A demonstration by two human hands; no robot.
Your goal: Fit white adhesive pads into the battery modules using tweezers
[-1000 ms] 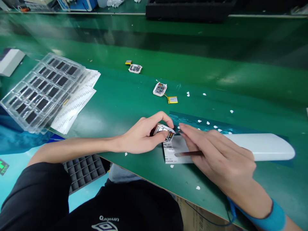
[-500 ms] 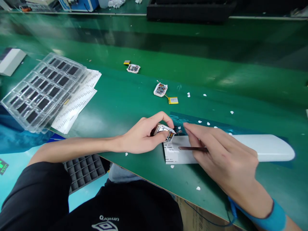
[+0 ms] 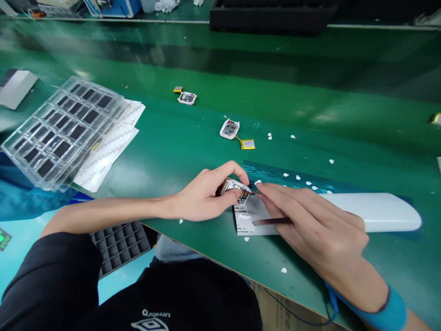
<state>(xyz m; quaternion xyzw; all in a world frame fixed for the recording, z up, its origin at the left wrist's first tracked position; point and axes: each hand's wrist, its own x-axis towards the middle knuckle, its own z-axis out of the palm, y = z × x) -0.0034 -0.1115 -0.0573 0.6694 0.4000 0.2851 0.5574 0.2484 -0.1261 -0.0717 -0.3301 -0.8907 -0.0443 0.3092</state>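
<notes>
My left hand (image 3: 210,193) is closed around a white watch case (image 3: 241,196) with its circuit board showing, tilted toward the right. Its thumb lies across the board and the index finger curls over the far edge. My right hand (image 3: 310,225) has thumb and index finger pinched at the case's right edge; what lies between those fingertips is too small to make out. A slim dark metal tool (image 3: 270,221) with a rounded end sticks out leftward from under the right palm. Below both hands lies a white label sheet (image 3: 255,225) with printed rows.
Beyond my hands lies an opened watch case (image 3: 229,128) wired to a yellow-edged battery (image 3: 247,144). Farther back is another case (image 3: 187,98) with its battery (image 3: 178,89). Clear trays (image 3: 65,131) stand left on paper sheets (image 3: 106,156). A long white object (image 3: 382,211) rests at right.
My right hand has moved left, bringing its pinched fingertips to the watch case's edge. The left hand and its case stay nearly still. The far case and battery appear slightly shifted left.
</notes>
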